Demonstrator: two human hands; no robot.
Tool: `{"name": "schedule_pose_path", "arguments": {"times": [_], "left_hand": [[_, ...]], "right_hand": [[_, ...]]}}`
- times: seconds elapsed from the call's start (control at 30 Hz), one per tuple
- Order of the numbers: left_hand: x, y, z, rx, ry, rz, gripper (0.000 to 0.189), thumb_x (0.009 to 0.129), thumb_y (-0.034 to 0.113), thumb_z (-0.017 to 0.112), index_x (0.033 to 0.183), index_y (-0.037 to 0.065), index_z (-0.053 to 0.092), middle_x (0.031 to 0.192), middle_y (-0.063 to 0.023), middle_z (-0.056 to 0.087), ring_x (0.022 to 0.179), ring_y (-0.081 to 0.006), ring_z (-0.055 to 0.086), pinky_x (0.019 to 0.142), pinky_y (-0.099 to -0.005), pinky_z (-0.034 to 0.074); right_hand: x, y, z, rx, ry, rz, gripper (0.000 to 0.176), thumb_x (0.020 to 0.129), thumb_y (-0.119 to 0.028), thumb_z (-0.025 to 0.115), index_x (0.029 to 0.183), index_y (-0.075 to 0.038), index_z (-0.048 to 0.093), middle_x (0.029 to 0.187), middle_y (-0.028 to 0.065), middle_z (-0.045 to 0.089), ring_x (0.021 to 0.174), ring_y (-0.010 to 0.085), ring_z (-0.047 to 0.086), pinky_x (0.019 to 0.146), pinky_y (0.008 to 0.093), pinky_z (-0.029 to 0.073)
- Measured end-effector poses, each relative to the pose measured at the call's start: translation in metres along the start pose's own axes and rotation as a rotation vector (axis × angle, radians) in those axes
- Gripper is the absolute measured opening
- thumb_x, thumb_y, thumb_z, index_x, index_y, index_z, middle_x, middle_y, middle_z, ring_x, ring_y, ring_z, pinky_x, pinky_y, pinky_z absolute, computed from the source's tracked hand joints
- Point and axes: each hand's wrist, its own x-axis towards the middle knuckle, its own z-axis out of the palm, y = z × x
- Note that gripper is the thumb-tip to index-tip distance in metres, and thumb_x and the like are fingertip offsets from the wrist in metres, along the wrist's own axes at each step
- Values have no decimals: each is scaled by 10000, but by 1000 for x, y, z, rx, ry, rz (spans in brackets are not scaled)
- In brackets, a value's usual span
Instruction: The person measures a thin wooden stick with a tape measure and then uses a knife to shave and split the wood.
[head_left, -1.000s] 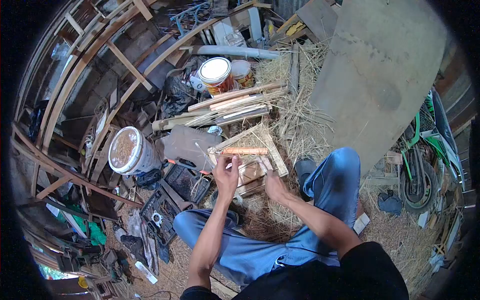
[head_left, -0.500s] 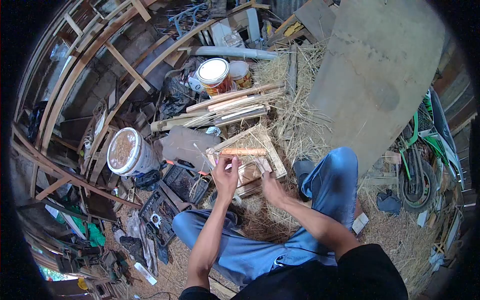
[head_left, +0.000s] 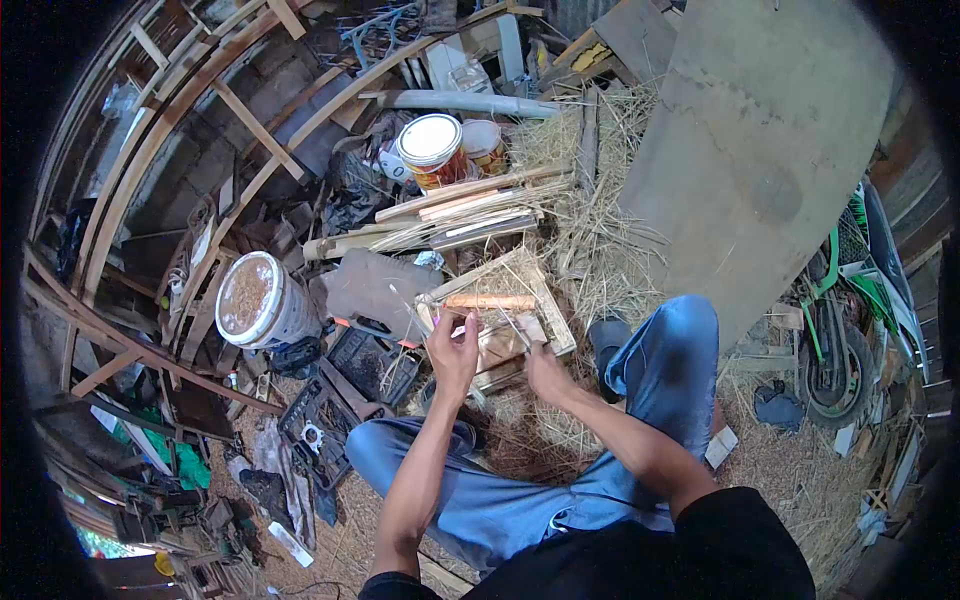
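Since the frame half a second earlier, the slim piece [head_left: 516, 327] at the right hand [head_left: 545, 370] had changed its aspect: a broader pale shape had shown there, and a narrow line now ran from the fingers toward the middle of the wooden frame [head_left: 553, 305]. Whether it had turned or merely been blurred could not be established. Both hands had otherwise kept nearly the same positions.

The right fingers were closed around the near end of the slim piece, beside the frame's near right edge. The left hand [head_left: 453, 350] stood over the frame's left edge, fingers curled and thumb raised; whether they gripped anything could not be told. A thin rod [head_left: 405, 305] extended outward beyond that edge, near the left hand.

The frame lay between the person's legs, its far corner against loose straw [head_left: 610, 240]. An orange-toned strip [head_left: 490, 300] crossed its far half, apparently undisturbed. The change was judged a small adjustment within continuing handwork, with the frame itself unaffected.
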Motion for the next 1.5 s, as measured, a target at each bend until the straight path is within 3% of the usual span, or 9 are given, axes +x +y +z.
{"name": "schedule_pose_path", "arguments": {"times": [0.17, 0.23, 0.43, 0.63, 0.77, 1.03, 1.17, 1.37, 1.5], "left_hand": [[2, -1, 0, -17, 34, -18, 93, 904, 60, 561, 890, -32, 553, 764, -112, 644, 721, -176, 674, 641, -281, 551], [1, 5, -3, 11, 8, -34, 101, 906, 66, 561, 893, -33, 552, 761, -114, 643, 721, -173, 671, 644, -282, 547], [1, -3, 1, -44, 15, -44, 113, 910, 77, 560, 899, -35, 551, 768, -111, 642, 739, -171, 669, 645, -279, 545], [2, -1, -1, -57, 25, -69, 111, 909, 73, 560, 902, -37, 560, 788, -113, 653, 746, -171, 671, 662, -275, 541], [0, 2, -3, -15, 29, -61, 112, 911, 73, 557, 919, -39, 563, 800, -113, 653, 750, -170, 671, 664, -270, 535], [4, 9, -3, -20, 39, -63, 129, 921, 74, 546, 937, -49, 577, 817, -110, 645, 743, -159, 662, 650, -269, 548], [3, 2, -1, -115, 53, -85, 134, 923, 79, 545, 930, -52, 575, 808, -111, 637, 741, -149, 653, 653, -274, 555], [1, 4, -3, -73, 34, -64, 130, 917, 72, 547, 912, -55, 574, 808, -113, 641, 734, -155, 655, 664, -275, 557], [1, 1, -3, -81, 55, -65, 130, 917, 82, 551, 896, -44, 577, 791, -109, 646, 730, -160, 662, 668, -280, 555]], "right_hand": [[-5, -24, -11, -23, -165, 94, 214, 939, -99, 348, 1015, 96, 394, 722, 309, 587, 665, 427, 624, 609, 496, 507], [3, 42, 36, -152, 200, 15, 226, 947, -122, 349, 1037, 82, 388, 692, 292, 587, 645, 438, 612, 619, 509, 503], [-7, -11, -9, -70, -138, 19, 202, 904, -45, 300, 1015, 97, 392, 779, 319, 591, 728, 487, 593, 681, 521, 481], [-1, -3, 10, 94, -23, 174, 267, 955, -143, 356, 1029, 109, 407, 737, 314, 595, 675, 467, 601, 600, 535, 452], [-9, -50, -18, 108, -4, -178, 283, 973, -188, 349, 1031, 84, 403, 580, 261, 564, 531, 470, 562, 487, 495, 448], [-10, -33, -17, -27, -99, -43, 278, 970, -195, 362, 1016, 76, 399, 738, 297, 604, 671, 471, 605, 557, 522, 464], [4, 30, 23, -99, 55, 30, 246, 959, -157, 375, 999, 85, 400, 658, 210, 580, 555, 337, 593, 460, 456, 452], [-10, 12, -5, -60, -114, 271, 235, 866, -19, 330, 1041, 113, 414, 952, 387, 569, 922, 506, 580, 786, 529, 467], [-6, 7, -4, -79, -66, 287, 280, 883, -46, 326, 1085, 136, 394, 925, 379, 573, 873, 484, 597, 777, 521, 478]]}}
